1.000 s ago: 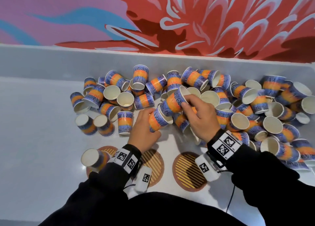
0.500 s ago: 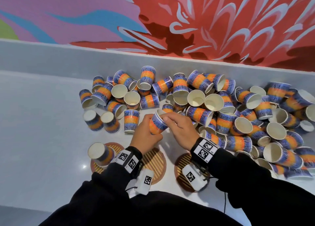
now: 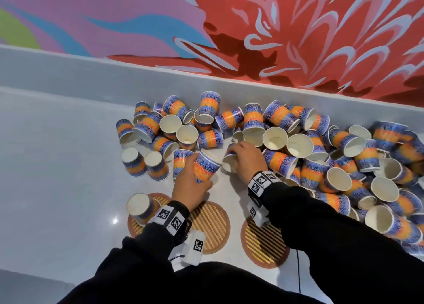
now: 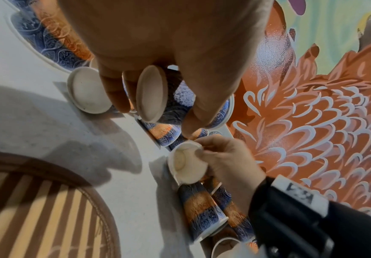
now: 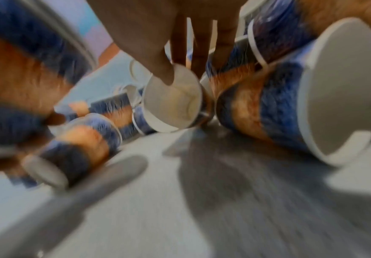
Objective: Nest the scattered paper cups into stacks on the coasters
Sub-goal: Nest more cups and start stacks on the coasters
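White-topped and alone, one cup (image 3: 141, 206) stands on the left coaster (image 3: 135, 228), at about 7 o'clock from the left hand (image 3: 188, 184). That cup has not moved in the last second.

The left hand is curled round a short nested stack (image 3: 206, 166), held tilted above the counter (image 3: 57, 166) with its mouth toward 1 o'clock. Two rims show at its lip. A second ago the right hand was carrying a cup toward it, and half a second ago was seating that cup. So one more cup has gone in, and the stack is still in the air, not on a coaster.

The middle coaster (image 3: 211, 225) at 6 o'clock of that hand is bare, and the right coaster (image 3: 263, 248) lies partly under the right sleeve.

The right hand (image 3: 245, 159) has let go of the stack and moved toward 3 o'clock, to the near edge of the pile (image 3: 344, 161). It now pinches the rim of a fresh cup (image 4: 186, 165) lying on its side. The right wrist view is badly smeared, but the thumb seems to sit inside the mouth with the fingers outside.

I judge the nest-one-fetch-one cycle to be under way, with nearly the whole heap from 12 to 4 o'clock still loose.
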A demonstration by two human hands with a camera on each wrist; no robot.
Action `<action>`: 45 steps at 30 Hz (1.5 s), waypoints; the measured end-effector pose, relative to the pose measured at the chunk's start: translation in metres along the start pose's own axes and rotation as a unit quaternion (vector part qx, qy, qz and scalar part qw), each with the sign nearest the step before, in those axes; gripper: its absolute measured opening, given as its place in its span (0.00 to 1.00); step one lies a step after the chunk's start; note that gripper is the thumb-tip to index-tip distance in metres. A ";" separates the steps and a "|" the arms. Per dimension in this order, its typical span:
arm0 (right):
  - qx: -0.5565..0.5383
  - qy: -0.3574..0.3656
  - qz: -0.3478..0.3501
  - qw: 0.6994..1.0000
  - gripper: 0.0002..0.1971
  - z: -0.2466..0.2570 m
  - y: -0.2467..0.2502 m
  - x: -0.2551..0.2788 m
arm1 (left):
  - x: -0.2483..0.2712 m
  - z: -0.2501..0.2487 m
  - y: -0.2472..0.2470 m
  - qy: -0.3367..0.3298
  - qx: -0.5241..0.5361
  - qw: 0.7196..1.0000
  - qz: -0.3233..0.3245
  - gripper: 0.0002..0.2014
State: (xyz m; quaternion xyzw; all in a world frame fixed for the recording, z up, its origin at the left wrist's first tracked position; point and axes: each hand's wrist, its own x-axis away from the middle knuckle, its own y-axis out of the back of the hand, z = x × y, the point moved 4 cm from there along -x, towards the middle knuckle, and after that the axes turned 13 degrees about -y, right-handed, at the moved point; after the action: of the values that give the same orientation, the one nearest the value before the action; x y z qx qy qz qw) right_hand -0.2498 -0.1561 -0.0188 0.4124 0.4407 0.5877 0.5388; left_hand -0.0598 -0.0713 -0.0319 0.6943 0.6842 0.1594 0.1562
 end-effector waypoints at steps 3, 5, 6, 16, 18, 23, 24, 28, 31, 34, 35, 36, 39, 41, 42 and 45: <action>-0.135 -0.047 -0.066 0.988 0.10 -0.007 0.031 -0.002 | 0.000 0.003 0.001 0.000 -0.010 1.000 0.011 0.40; -0.212 -0.087 -0.091 0.969 0.10 -0.012 0.054 0.000 | 0.001 0.002 0.000 -0.014 -0.002 1.000 0.011 0.39; -0.244 -0.111 -0.092 0.959 0.10 -0.016 0.064 0.001 | 0.002 -0.001 -0.001 -0.023 0.004 1.000 0.012 0.37; -0.373 -0.120 0.038 0.919 0.14 -0.020 0.058 0.039 | 0.000 -0.043 -0.031 -0.114 0.035 0.988 0.093 0.42; -0.442 -0.137 0.067 0.884 0.15 -0.014 0.044 0.052 | 0.002 -0.049 -0.039 -0.119 0.049 0.986 0.104 0.42; -0.629 -0.174 0.143 0.745 0.30 -0.015 0.032 0.075 | 0.007 -0.046 -0.045 -0.078 0.106 0.986 0.101 0.38; -0.631 -0.168 0.149 0.743 0.32 -0.013 0.031 0.079 | 0.008 -0.048 -0.047 -0.072 0.137 0.982 0.104 0.38; -0.647 -0.182 0.077 0.736 0.34 -0.019 0.024 0.079 | 0.004 -0.057 -0.045 -0.114 0.148 0.979 0.086 0.35; -0.615 -0.205 0.048 0.760 0.32 -0.025 0.019 0.072 | -0.013 -0.035 -0.016 -0.112 -0.021 0.992 -0.050 0.30; -0.538 -0.204 0.082 0.814 0.33 -0.025 0.006 0.070 | -0.027 0.001 0.009 -0.022 -0.197 0.975 -0.100 0.36; -0.522 -0.200 0.102 0.823 0.34 -0.024 -0.001 0.071 | -0.028 0.011 0.012 0.014 -0.227 0.970 -0.085 0.39; -0.510 -0.197 0.118 0.829 0.34 -0.023 -0.006 0.072 | -0.028 0.019 0.011 0.044 -0.246 0.966 -0.062 0.42; -0.489 -0.202 0.140 0.837 0.26 -0.021 -0.018 0.077 | -0.020 0.030 0.002 0.068 -0.294 0.953 -0.012 0.38; -0.478 -0.208 0.144 0.841 0.25 -0.020 -0.020 0.080 | -0.017 0.029 -0.006 0.057 -0.296 0.953 0.002 0.27; -0.474 -0.211 0.148 0.842 0.25 -0.021 -0.021 0.081 | -0.017 0.028 -0.010 0.058 -0.280 0.958 0.013 0.23; -0.452 -0.218 0.164 0.850 0.29 -0.025 -0.021 0.083 | -0.023 0.025 -0.017 0.070 -0.219 0.973 0.035 0.20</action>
State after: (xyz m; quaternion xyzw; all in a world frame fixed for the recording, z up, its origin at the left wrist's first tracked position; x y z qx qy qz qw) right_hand -0.2745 -0.0742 -0.0453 0.3069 -0.0759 0.6968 0.6438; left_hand -0.0651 -0.0939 -0.0618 0.6543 0.6169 0.3586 0.2506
